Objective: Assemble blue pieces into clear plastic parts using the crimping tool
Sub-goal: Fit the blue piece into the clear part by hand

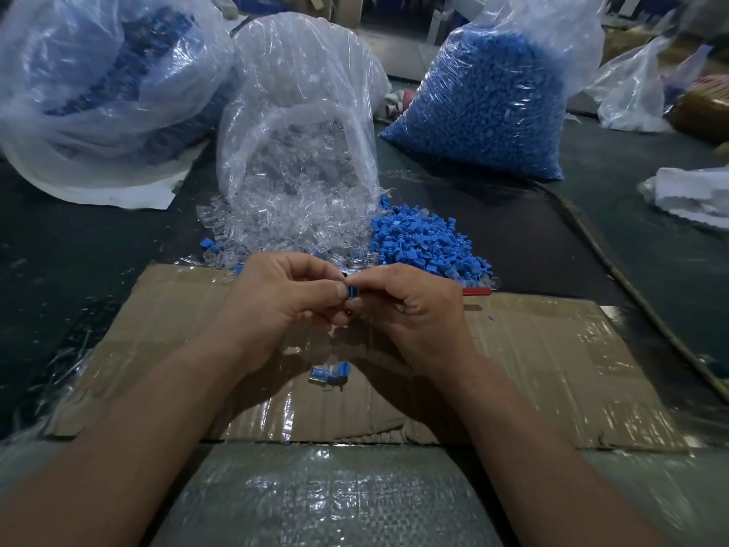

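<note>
My left hand and my right hand meet above the cardboard sheet, and their fingertips pinch one small blue piece between them. Whether a clear part is on it is hidden by my fingers. One assembled clear-and-blue part lies on the cardboard below my hands. A heap of loose blue pieces sits just beyond my right hand, and clear plastic parts spill from an open bag beyond my left hand. A red-handled tool lies partly hidden behind my right hand.
A full bag of blue pieces stands at the back right. A large bag with dark blue contents lies at the back left. Crumpled plastic bags lie at the right. A thin rod or cable runs diagonally along the right.
</note>
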Action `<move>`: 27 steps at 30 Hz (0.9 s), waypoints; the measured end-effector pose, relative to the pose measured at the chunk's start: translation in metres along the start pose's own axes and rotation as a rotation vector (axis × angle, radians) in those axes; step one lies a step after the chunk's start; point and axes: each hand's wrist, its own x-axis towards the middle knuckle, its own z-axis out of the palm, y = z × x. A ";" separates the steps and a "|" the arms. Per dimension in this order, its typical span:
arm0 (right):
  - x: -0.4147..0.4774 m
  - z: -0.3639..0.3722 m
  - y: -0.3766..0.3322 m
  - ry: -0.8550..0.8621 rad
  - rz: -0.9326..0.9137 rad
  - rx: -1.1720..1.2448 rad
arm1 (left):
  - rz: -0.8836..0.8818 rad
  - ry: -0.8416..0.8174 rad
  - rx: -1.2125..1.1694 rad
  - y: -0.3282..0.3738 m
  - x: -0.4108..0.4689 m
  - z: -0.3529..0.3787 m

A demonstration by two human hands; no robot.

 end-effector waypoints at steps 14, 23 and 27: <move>0.003 -0.049 0.022 -0.552 0.583 -0.416 | -0.013 0.091 -0.100 -0.006 0.006 -0.008; 0.004 -0.045 0.018 -0.583 0.537 -0.558 | -0.012 0.083 -0.139 -0.009 0.007 -0.010; 0.006 -0.043 0.013 -0.487 0.496 -0.568 | 0.021 0.098 -0.186 -0.009 0.008 -0.012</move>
